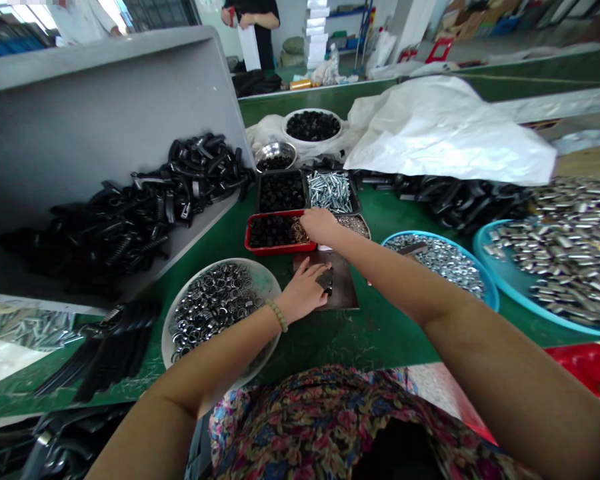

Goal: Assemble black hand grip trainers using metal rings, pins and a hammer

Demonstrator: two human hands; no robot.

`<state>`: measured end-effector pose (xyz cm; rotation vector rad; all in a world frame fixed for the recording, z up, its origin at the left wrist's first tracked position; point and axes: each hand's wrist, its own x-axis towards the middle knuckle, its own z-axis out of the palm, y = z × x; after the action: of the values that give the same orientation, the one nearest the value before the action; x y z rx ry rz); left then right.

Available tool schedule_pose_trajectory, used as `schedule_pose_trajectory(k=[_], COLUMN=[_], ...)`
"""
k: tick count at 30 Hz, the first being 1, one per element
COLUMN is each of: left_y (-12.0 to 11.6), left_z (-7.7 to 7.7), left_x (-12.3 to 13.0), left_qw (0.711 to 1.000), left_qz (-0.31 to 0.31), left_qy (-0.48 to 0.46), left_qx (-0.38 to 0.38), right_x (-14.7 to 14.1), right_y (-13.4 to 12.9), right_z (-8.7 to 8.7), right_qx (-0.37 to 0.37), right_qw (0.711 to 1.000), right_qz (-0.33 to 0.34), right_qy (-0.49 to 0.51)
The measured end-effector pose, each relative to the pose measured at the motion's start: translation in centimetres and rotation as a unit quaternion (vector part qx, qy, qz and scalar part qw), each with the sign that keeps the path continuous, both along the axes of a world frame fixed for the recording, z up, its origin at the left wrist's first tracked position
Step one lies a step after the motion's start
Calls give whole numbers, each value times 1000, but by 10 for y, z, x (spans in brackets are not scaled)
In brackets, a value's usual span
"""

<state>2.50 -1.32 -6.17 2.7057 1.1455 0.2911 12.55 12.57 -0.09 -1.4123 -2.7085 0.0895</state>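
My left hand [305, 292], with a beaded bracelet at the wrist, is over a flat metal plate [347, 293]. Its fingers curl round a small black part [326, 283], partly hidden by them. Farther forward, my right hand [321, 227] dips with fingers pinched at the right end of a red tray [280, 251]. Small brass-coloured pieces [299, 231] lie by its fingertips, beside black blocks [270, 232] in that tray. What the right fingertips hold is hidden.
A bowl of metal rings [215, 307] stands left of the plate. Behind the red tray are black trays with silver screws [330, 191] and black parts [281, 192]. Blue basins [495, 300] of metal pieces stand right. A grey crate [180, 87] holds black handles [165, 193]. Another person [260, 20] stands beyond.
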Motion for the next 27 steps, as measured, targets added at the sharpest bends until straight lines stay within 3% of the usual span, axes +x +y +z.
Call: schedule_pose_trajectory(k=[5, 7, 10, 13, 16, 18, 21, 24, 27], left_y=[-12, -12, -11, -9, -8, -8, -8, -9, -9], left_z=[8, 9, 5, 1, -2, -3, -6, -10, -10], left_x=[-5, -3, 1, 3, 3, 4, 4, 4, 5], left_qw=[994, 989, 985, 985, 983, 981, 981, 980, 976], left_qz=[87, 122, 141, 140, 152, 162, 166, 171, 185], left_qy=[-45, -61, -77, -83, -86, -84, -85, -91, -95], left_qx=[-40, -64, -70, -62, -60, -62, -59, -53, -58], right_x=[19, 36, 66, 92, 101, 101, 101, 103, 104], right_y=[-9, -22, -53, -84, -103, -110, -121, -129, -124], right_z=[9, 9, -1, -20, -35, -40, -41, -38, -35], right_qx=[8, -14, -92, -191, -234, -221, -179, -154, -194], right_qw=[1000, 997, 971, 943, 930, 939, 974, 987, 970], right_qz=[-2, -1, 17, -10, -31, -17, -18, -43, -64], right_qy=[18, 77, 221, 271, 283, 263, 135, 20, 129])
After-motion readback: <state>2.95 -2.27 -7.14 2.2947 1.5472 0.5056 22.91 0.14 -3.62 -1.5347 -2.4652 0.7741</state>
